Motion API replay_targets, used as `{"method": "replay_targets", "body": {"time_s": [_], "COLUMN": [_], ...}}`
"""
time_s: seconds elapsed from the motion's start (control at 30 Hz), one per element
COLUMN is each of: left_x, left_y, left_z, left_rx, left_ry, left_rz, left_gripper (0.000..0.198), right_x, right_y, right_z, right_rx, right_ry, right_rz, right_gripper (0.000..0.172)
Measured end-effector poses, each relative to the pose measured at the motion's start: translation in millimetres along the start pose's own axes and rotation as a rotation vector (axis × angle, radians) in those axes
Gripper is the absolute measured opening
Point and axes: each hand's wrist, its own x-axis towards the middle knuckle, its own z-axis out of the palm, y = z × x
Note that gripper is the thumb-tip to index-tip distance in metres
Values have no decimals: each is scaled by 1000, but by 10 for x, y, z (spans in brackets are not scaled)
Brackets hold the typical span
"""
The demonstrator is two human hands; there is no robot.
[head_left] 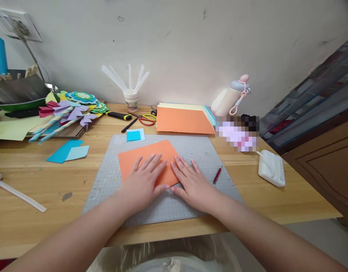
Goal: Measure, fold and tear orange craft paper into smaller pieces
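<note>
An orange sheet of paper [145, 155] lies folded on a grey cutting mat [196, 151] in the middle of the wooden table. My left hand [144, 179] lies flat on the sheet with its fingers stretched out. My right hand [191, 181] presses on the sheet's right near corner, fingers also flat and spread. A red pen [217, 175] lies on the mat just right of my right hand.
A small blue paper square [133, 135] sits at the mat's far edge. Behind lie an orange paper stack [184, 120], scissors [147, 119], a utility knife [119, 115], a cup of plastic strips [131, 99], paper flowers [74, 107] and blue scraps [66, 150]. A white device [272, 168] rests on the right.
</note>
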Motion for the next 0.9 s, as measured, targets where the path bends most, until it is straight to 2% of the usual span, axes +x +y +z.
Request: {"method": "replay_targets", "body": {"time_s": [0.1,0.2,0.27,0.37,0.5,0.63,0.73,0.77,0.8,0.83,0.9], "left_x": [-65,-65,-13,135,346,407,340,302,260,213,114], "left_y": [36,37,-2,-146,-361,-377,-329,-318,-310,-299,-256], "left_z": [122,136,80,-54,-239,-520,-846,-952,-1042,-1108,-1144], "left_rx": [-1,-41,-80,-83,-136,-266,-423,-549,-750,-926,-1209], "left_ry": [-27,-65,-71,-28,-108,-234,-246,-197,-74,89,484], "left_rz": [81,84,-41,-313,-406,-360,-314,-325,-365,-405,-473], "left_gripper": [75,75,70,65,56,26,28,32,36,42,50], "right_x": [-1,-7,-5,-16,-45,-45,-57,-77,-108,-150,-254], "right_y": [30,58,75,104,151,237,327,342,339,312,177], "right_z": [82,127,145,169,204,205,119,68,11,-49,-150], "right_rx": [-8,-1,9,56,255,593,774,786,774,738,604], "right_ry": [-8,22,46,83,168,372,676,793,900,978,1032], "right_rz": [-16,-26,-27,-43,0,120,192,193,180,153,76], "right_gripper": [84,85,84,79,73,66,60,58,56,56,60]}}
